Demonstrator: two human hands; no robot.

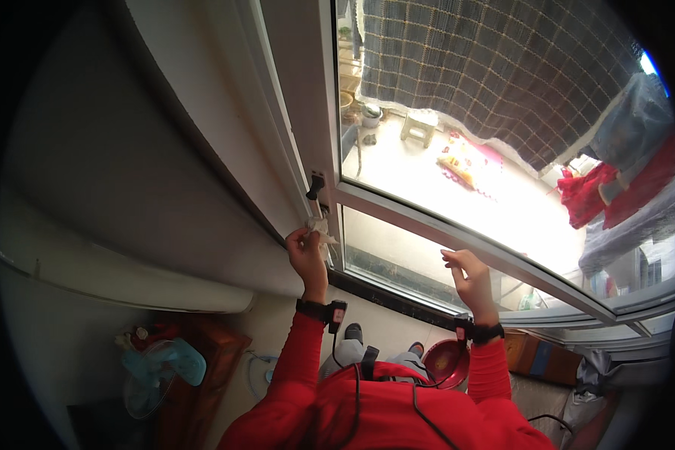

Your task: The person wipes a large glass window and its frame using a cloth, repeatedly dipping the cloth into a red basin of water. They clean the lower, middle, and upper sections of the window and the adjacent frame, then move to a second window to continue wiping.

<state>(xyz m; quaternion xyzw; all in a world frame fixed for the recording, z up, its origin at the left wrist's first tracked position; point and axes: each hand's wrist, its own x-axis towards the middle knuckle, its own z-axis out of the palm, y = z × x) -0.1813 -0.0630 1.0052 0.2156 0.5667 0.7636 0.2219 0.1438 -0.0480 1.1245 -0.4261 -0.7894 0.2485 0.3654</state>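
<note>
My left hand (pixel 305 250) grips a crumpled white cloth or tissue (pixel 319 228) beside the edge of the sliding glass door's frame (pixel 309 101). Just above that hand, a black door handle (pixel 315 187) is fixed to the frame. My right hand (pixel 466 273) is raised in front of the lower glass pane (pixel 394 242), its fingers bent and loosely parted, with nothing seen in them. Whether its fingertips touch the door's crossbar (pixel 427 222) cannot be told. Both wrists carry black straps with small devices.
A red basin (pixel 445 363) stands on the floor by my feet. At lower left are a wooden cabinet (pixel 202 365) and a light-blue fan (pixel 185 363). Behind the glass hang a checked blanket (pixel 484 67) and red clothes (pixel 588 191); a small stool (pixel 419 128) stands there.
</note>
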